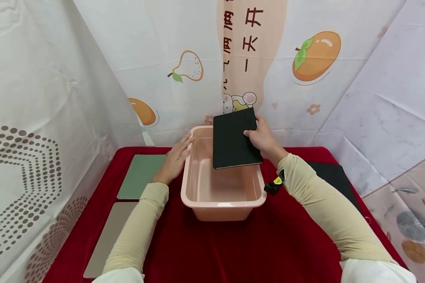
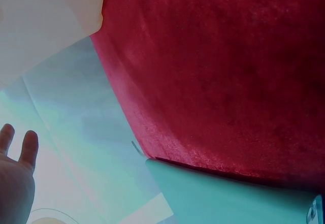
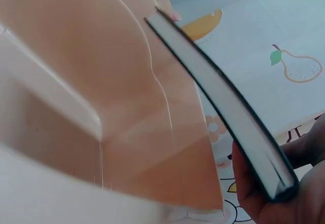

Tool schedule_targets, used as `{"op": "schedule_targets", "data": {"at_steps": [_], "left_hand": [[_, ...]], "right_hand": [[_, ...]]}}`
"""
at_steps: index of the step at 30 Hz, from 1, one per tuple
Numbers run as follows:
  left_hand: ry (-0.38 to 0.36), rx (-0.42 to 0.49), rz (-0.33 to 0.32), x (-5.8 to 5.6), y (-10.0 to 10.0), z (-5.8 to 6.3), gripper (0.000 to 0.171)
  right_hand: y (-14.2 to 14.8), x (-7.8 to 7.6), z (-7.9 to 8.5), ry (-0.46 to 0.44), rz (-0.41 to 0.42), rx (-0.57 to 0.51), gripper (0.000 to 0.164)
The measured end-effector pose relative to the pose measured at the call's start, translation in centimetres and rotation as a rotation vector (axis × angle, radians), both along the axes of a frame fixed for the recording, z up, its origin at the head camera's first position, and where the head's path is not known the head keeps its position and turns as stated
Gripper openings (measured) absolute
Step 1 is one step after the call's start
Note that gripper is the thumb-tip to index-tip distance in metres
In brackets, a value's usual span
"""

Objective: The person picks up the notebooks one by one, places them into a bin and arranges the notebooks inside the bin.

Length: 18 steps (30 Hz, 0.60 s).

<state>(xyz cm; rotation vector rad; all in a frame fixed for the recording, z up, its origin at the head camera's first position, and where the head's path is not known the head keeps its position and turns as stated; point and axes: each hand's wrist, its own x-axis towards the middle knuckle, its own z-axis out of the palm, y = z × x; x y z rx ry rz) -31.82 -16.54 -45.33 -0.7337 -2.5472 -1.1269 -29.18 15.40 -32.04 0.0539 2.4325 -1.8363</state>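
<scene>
A black hardcover notebook (image 1: 235, 137) is held over the pink plastic basin (image 1: 223, 204). My right hand (image 1: 263, 139) grips it by its right edge, thumb on the front cover and fingers behind. In the right wrist view the page block of the notebook (image 3: 228, 109) faces the camera, with the right hand (image 3: 279, 198) at its lower end and the basin (image 3: 127, 82) beside it. My left hand (image 1: 178, 155) lies with straight fingers at the basin's left rim. Only part of the left hand (image 2: 18, 183) shows in the left wrist view.
Left of the basin lie a green notebook (image 1: 138, 177) and, nearer, a grey-beige one (image 1: 111, 232), partly behind the left forearm. Another black flat item (image 1: 334, 179) lies at the right, partly under the right arm. Red cloth (image 1: 219, 251) covers the table; printed curtains (image 1: 184, 35) hang around it.
</scene>
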Motion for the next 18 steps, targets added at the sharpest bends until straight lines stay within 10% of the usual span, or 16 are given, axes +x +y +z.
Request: {"op": "schedule_targets", "data": {"at_steps": [18], "left_hand": [[-0.022,-0.002,0.023,0.0,0.0,-0.2,0.045]], "right_hand": [[-1.7,-0.7,-0.6,-0.068,0.071,0.012,0.070]]}}
